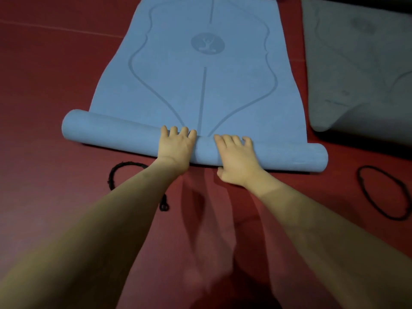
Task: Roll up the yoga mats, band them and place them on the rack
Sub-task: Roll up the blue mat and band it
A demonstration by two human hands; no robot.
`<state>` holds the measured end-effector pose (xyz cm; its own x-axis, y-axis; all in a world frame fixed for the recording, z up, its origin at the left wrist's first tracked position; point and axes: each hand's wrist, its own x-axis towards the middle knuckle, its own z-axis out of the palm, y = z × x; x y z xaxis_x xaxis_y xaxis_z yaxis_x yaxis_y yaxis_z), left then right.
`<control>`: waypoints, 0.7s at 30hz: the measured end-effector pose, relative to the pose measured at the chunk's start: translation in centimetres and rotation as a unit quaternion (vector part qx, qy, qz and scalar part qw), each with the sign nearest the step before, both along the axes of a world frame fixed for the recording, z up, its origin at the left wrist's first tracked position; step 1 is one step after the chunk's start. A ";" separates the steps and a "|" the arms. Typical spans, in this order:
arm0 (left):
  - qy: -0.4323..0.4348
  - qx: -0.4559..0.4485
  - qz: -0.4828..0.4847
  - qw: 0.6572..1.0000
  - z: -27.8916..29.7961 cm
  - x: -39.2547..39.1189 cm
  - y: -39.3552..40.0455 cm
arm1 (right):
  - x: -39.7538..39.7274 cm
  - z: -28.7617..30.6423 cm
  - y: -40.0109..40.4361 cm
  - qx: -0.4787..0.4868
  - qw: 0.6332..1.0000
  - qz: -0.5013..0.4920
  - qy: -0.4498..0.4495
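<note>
Our left hand (pixel 177 146) and right hand (pixel 235 158) lay flat-fingered on the blue mat (pixel 200 85) roll, nothing gripped; uneven pushing could've skewed it

Looks like a yoga or exercise room, indoors: dark red floor (pixel 55 208) all over, with a blue yoga mat (pixel 200 85) laid flat on it, alignment lines and a seated-figure logo printed on top. Right of the blue mat lies a grey mat (pixel 356 74); black cord loops (pixel 383 192) sit on the floor nearby.
</note>
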<state>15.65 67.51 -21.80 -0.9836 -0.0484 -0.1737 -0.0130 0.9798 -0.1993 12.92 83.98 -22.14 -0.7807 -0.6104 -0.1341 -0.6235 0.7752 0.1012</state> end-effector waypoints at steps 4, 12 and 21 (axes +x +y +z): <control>-0.006 0.008 -0.004 1.000 1.0 -0.2 -0.1 | -0.6 1.2 -1.9 0.064 0.997 -0.036 -0.010; -0.035 0.010 0.023 0.999 2.0 2.7 1.9 | 0.9 2.3 -0.4 0.058 0.997 -0.016 -0.057; -0.039 0.009 -0.012 0.999 2.8 8.0 4.6 | 5.1 3.3 3.3 0.033 0.996 0.016 -0.078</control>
